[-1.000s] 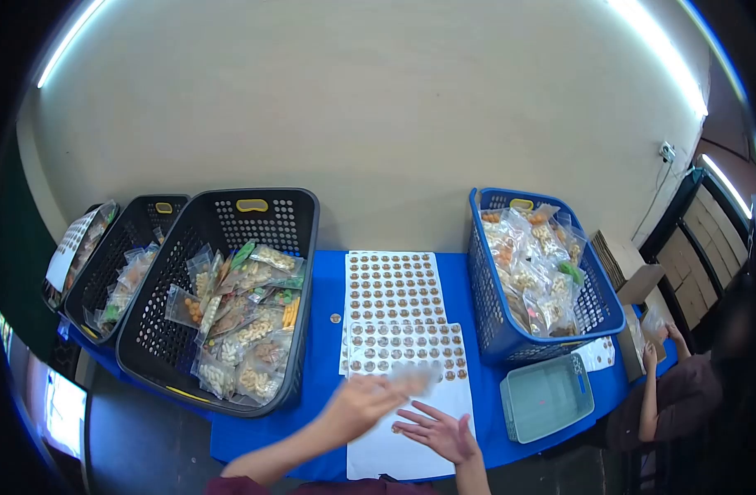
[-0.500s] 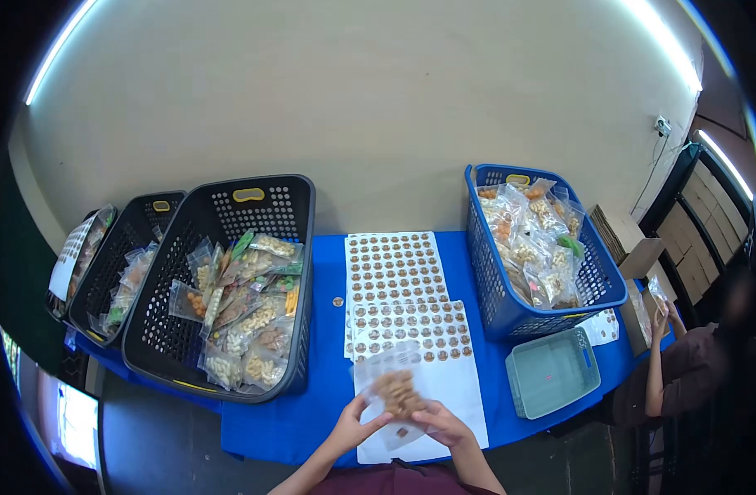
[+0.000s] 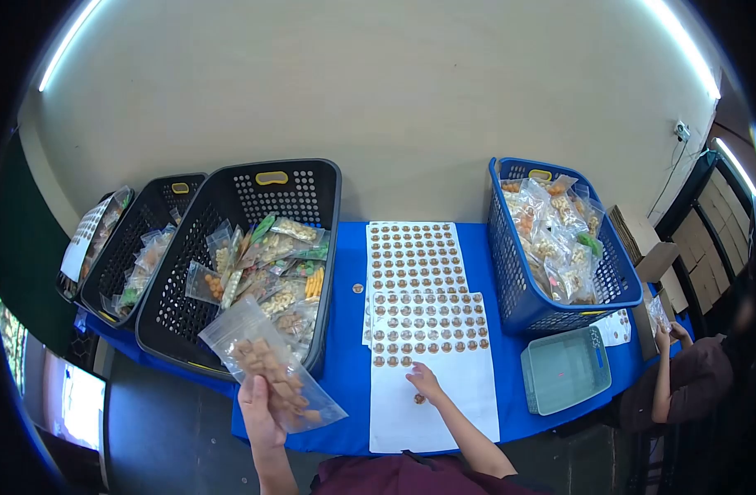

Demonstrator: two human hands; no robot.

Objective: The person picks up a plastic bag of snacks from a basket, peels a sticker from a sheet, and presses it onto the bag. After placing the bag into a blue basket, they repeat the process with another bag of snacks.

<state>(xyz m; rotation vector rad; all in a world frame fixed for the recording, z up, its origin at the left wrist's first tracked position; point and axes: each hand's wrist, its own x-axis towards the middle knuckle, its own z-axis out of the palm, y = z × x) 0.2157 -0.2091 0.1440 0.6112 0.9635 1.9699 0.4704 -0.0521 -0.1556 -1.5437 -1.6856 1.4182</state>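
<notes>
My left hand [image 3: 262, 417] grips a clear zip bag [image 3: 275, 375] of light brown snack pieces, raised in front of the large black basket [image 3: 324, 272]. My right hand [image 3: 425, 381] is over the upper sticker sheet [image 3: 432, 425], thumb and forefinger apart beside the end of its lowest row of round brown stickers [image 3: 405, 361]. Nothing shows between those fingers. One round sticker [image 3: 419, 398] is just below the right hand, by the wrist. Another sticker sheet [image 3: 413, 256] lies partly underneath, farther back.
Bags of snacks fill the blue basket [image 3: 551, 318] at right. A pale green tray [image 3: 566, 371] stands before it. Smaller black baskets [image 3: 106, 280] are at far left. One loose sticker [image 3: 357, 289] lies on the blue cloth. At right, another person [image 3: 679, 379] handles a bag.
The bag has gone from between both hands to my left hand alone, moving left and turning. My right hand has let go and moved onto the sticker sheet. The view has shifted slightly.
</notes>
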